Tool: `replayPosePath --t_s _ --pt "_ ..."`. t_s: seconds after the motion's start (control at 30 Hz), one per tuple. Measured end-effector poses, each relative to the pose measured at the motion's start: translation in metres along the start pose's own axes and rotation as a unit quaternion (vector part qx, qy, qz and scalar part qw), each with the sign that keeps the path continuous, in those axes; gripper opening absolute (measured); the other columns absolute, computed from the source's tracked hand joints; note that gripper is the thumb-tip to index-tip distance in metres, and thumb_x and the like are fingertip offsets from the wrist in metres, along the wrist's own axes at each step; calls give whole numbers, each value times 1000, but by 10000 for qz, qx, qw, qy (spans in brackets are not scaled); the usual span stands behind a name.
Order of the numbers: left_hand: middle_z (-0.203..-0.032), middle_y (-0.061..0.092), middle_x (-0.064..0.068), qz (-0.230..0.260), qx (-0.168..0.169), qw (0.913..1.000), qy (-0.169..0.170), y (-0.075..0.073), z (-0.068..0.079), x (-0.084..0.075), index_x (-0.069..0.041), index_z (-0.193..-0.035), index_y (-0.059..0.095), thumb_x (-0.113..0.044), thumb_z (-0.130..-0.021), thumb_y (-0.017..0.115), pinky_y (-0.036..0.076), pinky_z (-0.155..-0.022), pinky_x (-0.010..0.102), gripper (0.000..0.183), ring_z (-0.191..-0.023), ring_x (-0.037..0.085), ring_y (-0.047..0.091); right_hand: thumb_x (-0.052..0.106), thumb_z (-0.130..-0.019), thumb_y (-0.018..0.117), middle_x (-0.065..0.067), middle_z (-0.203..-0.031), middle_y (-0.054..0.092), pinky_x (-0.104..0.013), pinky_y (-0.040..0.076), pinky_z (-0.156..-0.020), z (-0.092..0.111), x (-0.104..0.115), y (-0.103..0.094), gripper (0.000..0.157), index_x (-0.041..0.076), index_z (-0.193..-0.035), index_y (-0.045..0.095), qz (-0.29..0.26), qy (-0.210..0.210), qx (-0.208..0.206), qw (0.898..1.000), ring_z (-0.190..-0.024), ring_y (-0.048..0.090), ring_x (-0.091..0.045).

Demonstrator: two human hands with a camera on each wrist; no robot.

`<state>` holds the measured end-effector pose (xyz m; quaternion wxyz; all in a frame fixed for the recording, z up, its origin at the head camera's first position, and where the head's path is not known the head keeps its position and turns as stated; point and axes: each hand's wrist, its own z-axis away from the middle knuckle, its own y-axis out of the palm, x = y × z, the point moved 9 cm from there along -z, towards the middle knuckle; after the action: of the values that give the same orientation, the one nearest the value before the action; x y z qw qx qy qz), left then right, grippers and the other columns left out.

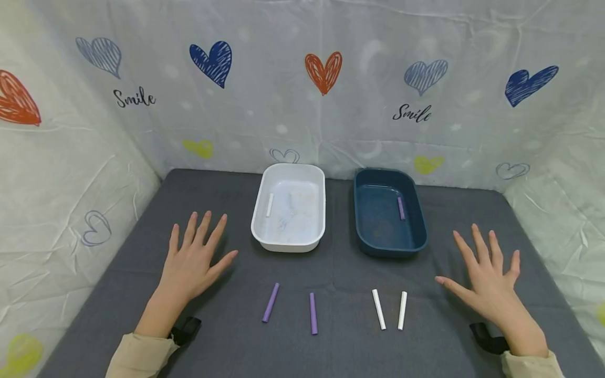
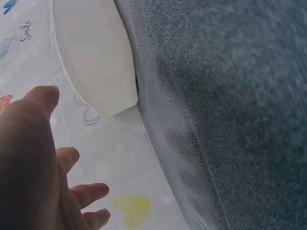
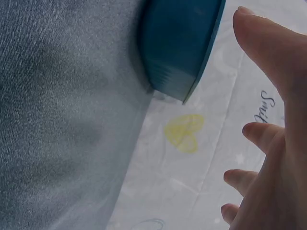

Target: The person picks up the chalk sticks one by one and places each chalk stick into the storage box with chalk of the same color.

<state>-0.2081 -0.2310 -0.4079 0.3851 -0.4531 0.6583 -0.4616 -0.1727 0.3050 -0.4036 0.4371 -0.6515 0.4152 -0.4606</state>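
Note:
My left hand (image 1: 191,268) is spread over the left part of the table, fingers apart and holding nothing; nearest to it is the white tub (image 1: 288,242). On the right my right hand (image 1: 489,289) is likewise spread, to the right of the dark blue tub (image 1: 392,251). A white chalk stick (image 1: 270,205) lies inside the white tub, and a purple chalk stick (image 1: 401,208) inside the blue one. Between the hands, two purple sticks, one (image 1: 271,303) slanted and another (image 1: 313,314) nearly straight, lie left of two white sticks (image 1: 378,310).
Dark grey cloth (image 1: 340,352) covers the table. A pale curtain (image 1: 279,115) printed with hearts and "Smile" hangs behind the tubs and along both sides. Each wrist wears a black strap (image 1: 187,331) below a beige sleeve (image 1: 142,356).

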Motion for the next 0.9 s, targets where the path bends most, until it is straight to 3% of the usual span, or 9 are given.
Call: replayPosePath --t_s 0.47,0.9 --pt "-159 27 22 23 -103 9999 -5 -1 -4 -5 -21 -161 20 -57 -95 56 6 -114 66 83 -148 43 14 55 -83 74 -13 -166 -6 -77 -17 -100 -3 15 2 105 24 -161 12 -124 -160 -124 9997 -149 -14 -41" --pt "-159 26 21 46 -61 10000 60 0 -9 -10 -22 -161 19 -60 -95 52 3 -116 63 83 -149 42 12 46 -81 80 -14 -165 8 -72 -18 -104 -4 36 4 101 22 -160 21 -540 -795 -545 9939 -150 -6 -37"
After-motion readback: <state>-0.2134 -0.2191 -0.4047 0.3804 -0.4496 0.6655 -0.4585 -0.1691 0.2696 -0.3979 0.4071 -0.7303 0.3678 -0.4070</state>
